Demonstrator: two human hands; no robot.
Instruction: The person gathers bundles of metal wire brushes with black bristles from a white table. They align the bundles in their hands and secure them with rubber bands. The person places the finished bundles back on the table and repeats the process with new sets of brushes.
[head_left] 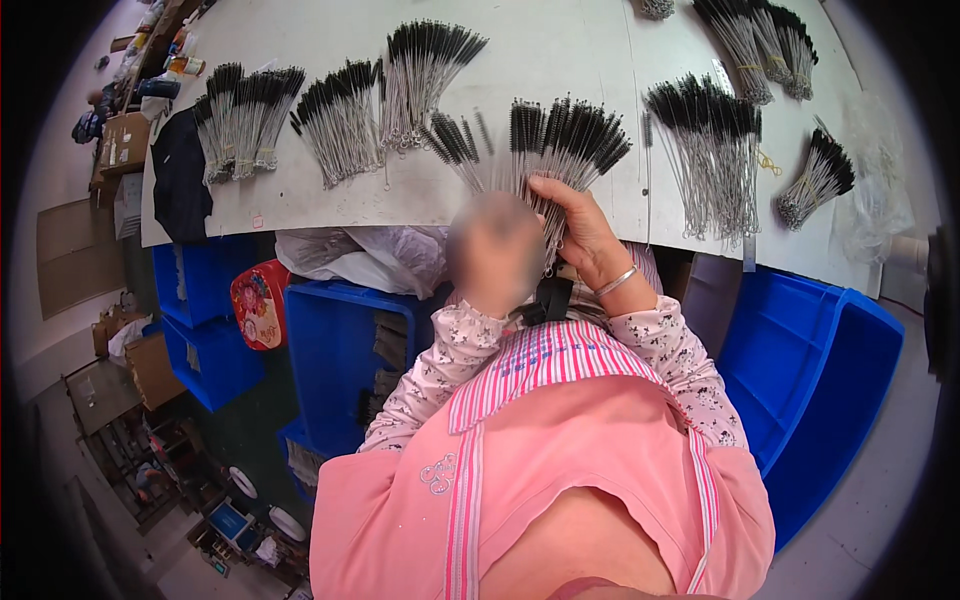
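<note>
My right hand point(578, 228) grips a fanned bunch of thin wire brushes with black bristle tips point(560, 140), held upright over the near edge of the white table point(300, 200). My left hand point(493, 255) is raised beside it, blurred, close against the wire stems of the same bunch; I cannot tell whether it grips them. A silver bangle sits on my right wrist. Both sleeves are floral, under a pink striped apron.
Several tied bundles of the same brushes lie on the table at the left point(245, 120), the middle point(425, 75) and the right point(715, 150). Blue plastic crates stand under the table at the left point(330, 350) and right point(810, 370). A clear plastic bag point(360, 255) hangs at the table edge.
</note>
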